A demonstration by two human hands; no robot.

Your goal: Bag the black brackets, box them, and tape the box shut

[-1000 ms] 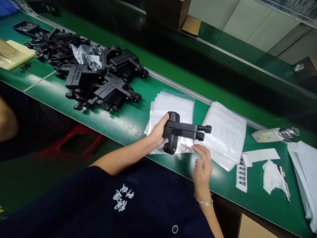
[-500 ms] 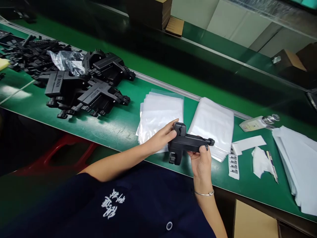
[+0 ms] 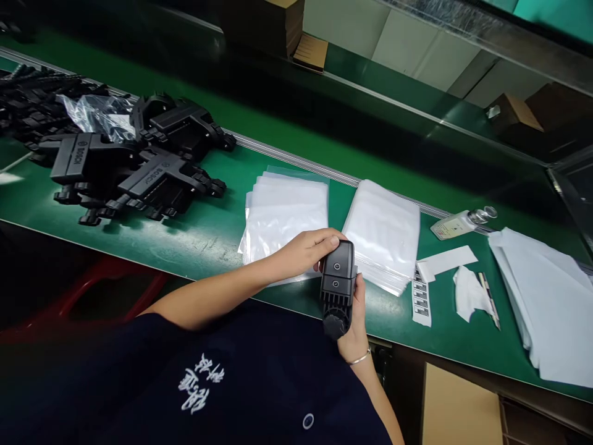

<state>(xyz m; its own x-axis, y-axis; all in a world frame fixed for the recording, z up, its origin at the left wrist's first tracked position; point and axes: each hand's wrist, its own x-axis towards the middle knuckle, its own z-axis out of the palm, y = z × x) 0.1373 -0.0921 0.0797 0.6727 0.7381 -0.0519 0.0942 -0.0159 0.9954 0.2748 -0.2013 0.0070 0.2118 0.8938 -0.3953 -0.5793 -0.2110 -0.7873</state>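
Between my two hands, over the front edge of the green table, is a black plastic clamp holder [image 3: 338, 272]. Its narrow end, with two round screw spots and a ribbed knob, faces me. My left hand [image 3: 308, 250] is closed on its upper left side, thumb near the top. My right hand [image 3: 356, 321] grips it from the right and from behind; most of those fingers are hidden. Beyond lie a stack of clear plastic bags [image 3: 287, 210] and a second bag stack [image 3: 384, 232].
Several black clamp holders marked BOSCH [image 3: 152, 176] are piled at left, beside a crumpled clear bag [image 3: 99, 114]. On the right are a bottle [image 3: 456, 224], a label strip [image 3: 421, 300], a crumpled white paper [image 3: 467, 293], a pen [image 3: 490, 301] and white sheets [image 3: 546, 296]. A cardboard box [image 3: 458, 405] stands below.
The clamp holder has been turned from lying sideways to end-on towards me. My right hand has moved in closer to my left. The view has shifted slightly right.
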